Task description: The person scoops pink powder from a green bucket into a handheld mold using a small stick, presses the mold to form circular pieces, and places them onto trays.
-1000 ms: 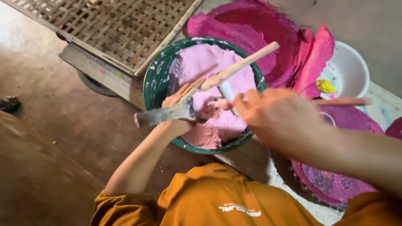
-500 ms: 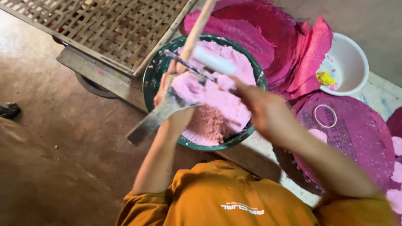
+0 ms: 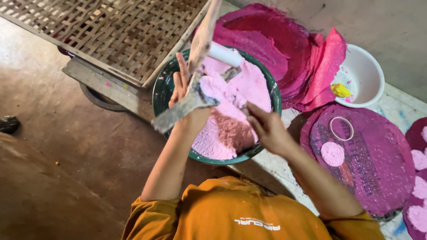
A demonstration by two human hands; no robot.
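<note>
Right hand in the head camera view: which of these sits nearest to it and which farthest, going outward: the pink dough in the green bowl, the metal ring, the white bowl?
From the right hand:
1. Pink dough, right under and left of the hand, inside the green bowl.
2. Metal ring, to the hand's right on the purple mat.
3. White bowl, farther right and up, by the wall.

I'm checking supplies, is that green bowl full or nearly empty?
Fairly full. Pink dough heaps across most of the green bowl; only a strip of bare wall shows on one side.
</note>
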